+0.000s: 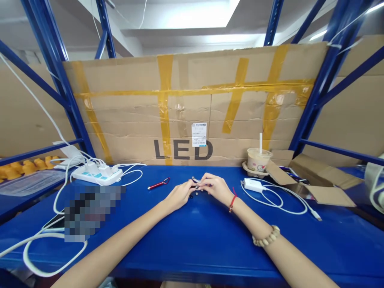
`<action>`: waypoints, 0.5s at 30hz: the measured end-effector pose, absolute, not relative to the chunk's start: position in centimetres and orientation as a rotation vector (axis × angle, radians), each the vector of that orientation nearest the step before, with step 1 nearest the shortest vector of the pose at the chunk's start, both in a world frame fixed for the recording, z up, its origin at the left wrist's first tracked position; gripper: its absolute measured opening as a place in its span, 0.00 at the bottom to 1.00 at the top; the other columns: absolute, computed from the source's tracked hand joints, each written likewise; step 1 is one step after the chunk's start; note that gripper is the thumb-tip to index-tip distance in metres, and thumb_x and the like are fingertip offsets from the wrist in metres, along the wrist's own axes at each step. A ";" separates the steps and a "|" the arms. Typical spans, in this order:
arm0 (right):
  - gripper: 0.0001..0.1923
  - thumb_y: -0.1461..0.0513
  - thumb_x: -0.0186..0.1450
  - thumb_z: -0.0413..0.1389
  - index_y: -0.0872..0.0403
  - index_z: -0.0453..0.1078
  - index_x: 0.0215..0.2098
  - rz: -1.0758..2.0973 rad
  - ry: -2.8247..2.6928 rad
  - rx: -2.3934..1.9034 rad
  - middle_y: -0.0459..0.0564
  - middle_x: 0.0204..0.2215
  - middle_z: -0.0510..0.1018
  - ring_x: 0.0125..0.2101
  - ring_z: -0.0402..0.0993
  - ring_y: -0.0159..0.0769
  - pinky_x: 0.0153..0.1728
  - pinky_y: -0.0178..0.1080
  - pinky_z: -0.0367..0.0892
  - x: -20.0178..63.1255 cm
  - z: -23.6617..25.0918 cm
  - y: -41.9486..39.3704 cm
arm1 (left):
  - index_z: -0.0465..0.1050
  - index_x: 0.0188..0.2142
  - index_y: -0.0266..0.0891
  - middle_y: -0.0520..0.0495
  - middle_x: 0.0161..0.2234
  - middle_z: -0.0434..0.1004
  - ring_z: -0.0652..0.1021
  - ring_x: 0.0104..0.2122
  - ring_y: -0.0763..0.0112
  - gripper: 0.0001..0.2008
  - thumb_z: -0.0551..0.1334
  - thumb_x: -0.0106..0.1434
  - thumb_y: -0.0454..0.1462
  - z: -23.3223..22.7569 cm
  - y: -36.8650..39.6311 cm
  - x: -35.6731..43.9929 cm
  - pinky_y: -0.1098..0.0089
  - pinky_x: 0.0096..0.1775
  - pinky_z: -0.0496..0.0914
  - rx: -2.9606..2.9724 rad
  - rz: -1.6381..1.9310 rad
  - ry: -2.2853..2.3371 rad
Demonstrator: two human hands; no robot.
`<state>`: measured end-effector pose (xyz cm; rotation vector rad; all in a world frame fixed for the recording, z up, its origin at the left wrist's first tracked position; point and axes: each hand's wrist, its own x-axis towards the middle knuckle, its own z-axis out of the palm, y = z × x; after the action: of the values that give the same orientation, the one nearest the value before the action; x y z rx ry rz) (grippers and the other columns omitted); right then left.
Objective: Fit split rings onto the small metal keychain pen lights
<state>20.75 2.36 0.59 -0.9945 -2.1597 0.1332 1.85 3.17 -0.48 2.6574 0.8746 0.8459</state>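
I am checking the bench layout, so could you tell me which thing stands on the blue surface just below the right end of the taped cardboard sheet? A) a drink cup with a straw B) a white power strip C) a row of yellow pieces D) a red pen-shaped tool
A: the drink cup with its white straw stands at the back right, beyond the right hand, beside the white charger.

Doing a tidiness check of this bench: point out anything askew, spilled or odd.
Nothing is spilled. The white cables sprawl in loose loops off the front edge of the blue table. The opened cardboard box lies flapped open at the right. Both the left hand and right hand pinch a small metal part.
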 end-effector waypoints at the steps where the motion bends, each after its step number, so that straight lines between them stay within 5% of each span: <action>1: 0.05 0.63 0.59 0.56 0.53 0.74 0.27 0.123 -2.171 -0.982 0.44 0.30 0.72 0.20 0.65 0.22 0.23 0.28 0.58 20.8 0.7 2.3 | 0.61 0.39 0.38 0.46 0.40 0.72 0.74 0.39 0.69 0.08 0.46 0.66 0.36 -0.4 3.1 1.9 0.71 0.40 0.67 2.654 0.844 0.884; 15: 0.06 0.60 0.58 0.57 0.53 0.73 0.27 0.032 -2.158 -0.991 0.44 0.28 0.72 0.25 0.67 0.25 0.25 0.29 0.54 20.8 1.3 2.3 | 0.58 0.44 0.40 0.47 0.36 0.71 0.73 0.33 0.70 0.11 0.42 0.66 0.37 -0.3 2.2 3.0 0.71 0.36 0.65 2.681 0.829 1.146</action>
<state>20.81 2.35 1.25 -0.9906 -2.1580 0.0318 2.97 2.22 -0.29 2.6806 1.1461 0.8293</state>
